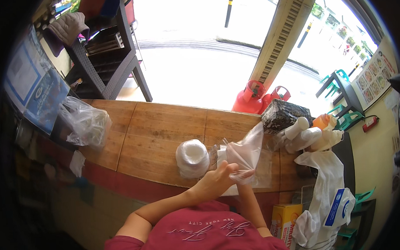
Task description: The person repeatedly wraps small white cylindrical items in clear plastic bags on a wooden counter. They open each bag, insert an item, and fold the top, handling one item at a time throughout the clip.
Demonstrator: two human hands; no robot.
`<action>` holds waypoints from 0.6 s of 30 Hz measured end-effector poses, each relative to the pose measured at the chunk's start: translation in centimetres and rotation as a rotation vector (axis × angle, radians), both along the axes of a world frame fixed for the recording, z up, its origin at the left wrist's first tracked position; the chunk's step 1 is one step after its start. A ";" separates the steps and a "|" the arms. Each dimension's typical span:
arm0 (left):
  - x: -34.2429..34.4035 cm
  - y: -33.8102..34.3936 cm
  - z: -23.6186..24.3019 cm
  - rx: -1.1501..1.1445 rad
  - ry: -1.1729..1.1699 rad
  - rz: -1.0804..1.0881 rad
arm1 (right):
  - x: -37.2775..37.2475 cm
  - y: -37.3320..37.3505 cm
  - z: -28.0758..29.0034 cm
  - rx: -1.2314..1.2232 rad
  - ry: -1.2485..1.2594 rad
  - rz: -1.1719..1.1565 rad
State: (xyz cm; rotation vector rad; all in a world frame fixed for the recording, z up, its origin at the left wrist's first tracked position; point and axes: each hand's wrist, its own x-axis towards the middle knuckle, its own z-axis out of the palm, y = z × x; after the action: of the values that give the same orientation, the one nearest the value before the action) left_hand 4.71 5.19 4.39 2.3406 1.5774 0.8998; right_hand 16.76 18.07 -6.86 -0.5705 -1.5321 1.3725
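Note:
A clear plastic bag stands up from my hands over the counter's near edge, its folds gathered at my fingers. My left hand reaches across and pinches the bag's lower part, thumb uppermost. Close beside it, my right hand is closed on the same gathered plastic, its fingers partly covered by the film. Just left of the hands sits a stack of white bowls wrapped in clear plastic. Flat clear plastic bags lie on the wood beneath and beyond my hands.
Squeeze bottles and a dark patterned box stand at the counter's right. A filled plastic bag sits at its left. White plastic bags hang at right above a yellow box. Red gas cylinders stand beyond the wooden counter.

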 end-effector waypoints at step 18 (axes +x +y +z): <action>-9.7 2.1 0.4 -0.458 0.235 0.194 | -13.1 -3.4 1.0 0.781 -0.412 0.104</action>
State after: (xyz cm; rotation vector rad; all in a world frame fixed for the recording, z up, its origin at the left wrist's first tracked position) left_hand -5.01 7.25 4.82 2.0456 1.8845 0.2504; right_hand 3.66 14.68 -5.85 -0.2815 -2.2780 0.6374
